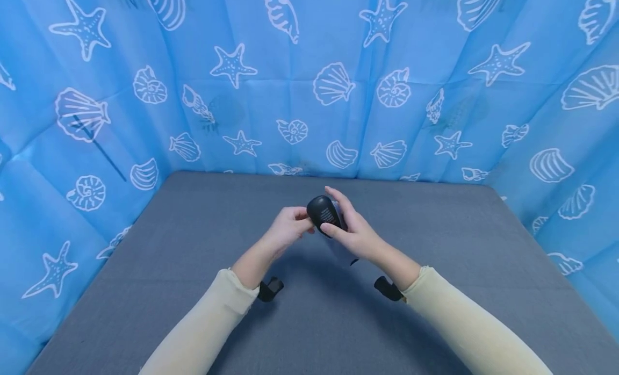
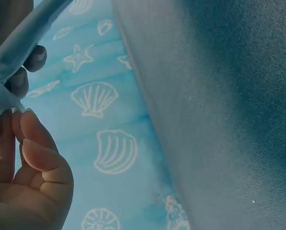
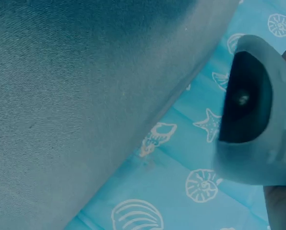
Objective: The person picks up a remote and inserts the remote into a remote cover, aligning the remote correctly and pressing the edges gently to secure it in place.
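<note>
A rounded device [image 1: 320, 209] has a black end with small white print and a grey body that runs down toward the near right; its exact kind does not show. My right hand [image 1: 355, 230] grips it over the middle of the table, thumb on the near side and fingers round the far side. In the right wrist view, the grey shell [image 3: 248, 163] carries a dark glossy window [image 3: 246, 98]. At the device's left end is my left hand [image 1: 287, 227]. The left wrist view shows its fingertips [image 2: 37, 155] pinching a thin, pale piece at the device's end.
A grey cloth-covered table [image 1: 217, 214] lies beneath both hands. Behind it and at both sides hangs a blue curtain [image 1: 290, 95] with white shells and starfish. Black wrist mounts [image 1: 271, 289] stick out below the forearms, close over the table.
</note>
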The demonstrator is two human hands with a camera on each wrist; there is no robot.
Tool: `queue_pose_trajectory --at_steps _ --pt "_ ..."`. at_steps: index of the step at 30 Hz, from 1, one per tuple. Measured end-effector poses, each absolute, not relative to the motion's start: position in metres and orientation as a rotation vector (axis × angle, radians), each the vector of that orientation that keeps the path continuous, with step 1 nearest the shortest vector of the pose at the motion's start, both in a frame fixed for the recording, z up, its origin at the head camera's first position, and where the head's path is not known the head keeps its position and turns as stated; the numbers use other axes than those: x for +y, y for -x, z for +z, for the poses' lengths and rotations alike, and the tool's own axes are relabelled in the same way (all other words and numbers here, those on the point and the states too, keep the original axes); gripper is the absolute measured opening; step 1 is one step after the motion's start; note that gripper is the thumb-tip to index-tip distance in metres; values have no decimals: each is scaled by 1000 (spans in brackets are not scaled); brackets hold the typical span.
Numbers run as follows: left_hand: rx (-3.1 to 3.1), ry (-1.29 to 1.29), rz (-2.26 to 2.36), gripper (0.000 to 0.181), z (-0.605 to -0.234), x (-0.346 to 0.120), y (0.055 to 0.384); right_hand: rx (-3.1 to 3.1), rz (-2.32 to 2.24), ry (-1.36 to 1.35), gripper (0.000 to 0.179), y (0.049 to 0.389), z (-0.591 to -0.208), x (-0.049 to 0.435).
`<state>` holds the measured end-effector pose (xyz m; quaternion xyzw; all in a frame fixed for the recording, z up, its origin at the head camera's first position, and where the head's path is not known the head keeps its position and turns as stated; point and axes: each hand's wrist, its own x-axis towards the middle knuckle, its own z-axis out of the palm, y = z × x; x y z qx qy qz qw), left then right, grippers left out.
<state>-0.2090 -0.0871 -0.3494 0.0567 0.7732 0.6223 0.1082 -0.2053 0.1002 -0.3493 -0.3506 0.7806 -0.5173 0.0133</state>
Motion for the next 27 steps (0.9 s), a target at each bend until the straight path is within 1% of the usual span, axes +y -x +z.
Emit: queue_pose_trajectory --at_steps 2,4,6,10,13,18,23,27 --pt "2320 -200 1818 19 -349 -86 208 2463 -1587 1029 78 206 -347 100" --pt "2370 -238 1801 19 -348 -85 206 2500 -1562 976 81 206 -343 101" --pt "2412 -271 1791 18 -346 -84 205 2540 -1542 925 78 207 -341 102" --pt "2436 -317 1818 16 -344 -83 202 2583 -1521 886 64 208 -337 103" --pt "2397 -295 1877 17 -342 -81 200 2589 -1499 936 63 210 -337 104" --pt "2233 -138 1977 18 -339 -77 200 2591 -1436 1053 61 212 -336 106" --pt "2093 -80 2026 15 -336 -78 200 2586 -1366 1105 59 212 -333 109" --pt "1819 -29 2175 16 -332 -80 201 2577 -1310 1137 57 212 -328 111"
